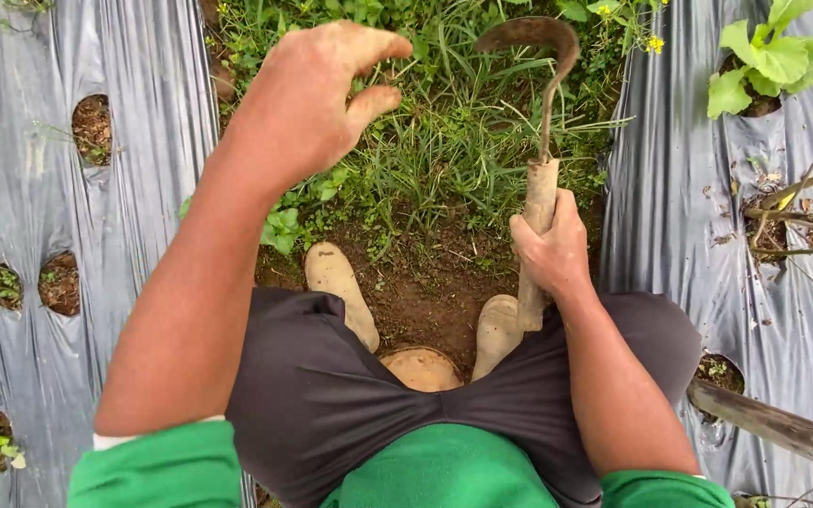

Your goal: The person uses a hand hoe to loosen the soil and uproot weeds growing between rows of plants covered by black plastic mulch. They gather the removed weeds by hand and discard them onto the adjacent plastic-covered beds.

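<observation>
My right hand (549, 249) grips the wooden handle of a sickle (540, 103), whose rusty curved blade arches over the grass (454, 132) in the furrow. Raised above the weeds, my left hand (317, 94) is soil-stained, its fingers loosely curled and apart, holding nothing. I squat over bare brown soil (425, 277), both muddy boots (339, 287) planted on it, dark shorts and green sleeves below.
Silver plastic mulch (134, 188) with planting holes covers the beds on both sides. A leafy green seedling (772, 58) grows at the upper right; dry stems (802, 221) lie on the right bed. A wooden pole (783, 428) slants at the lower right.
</observation>
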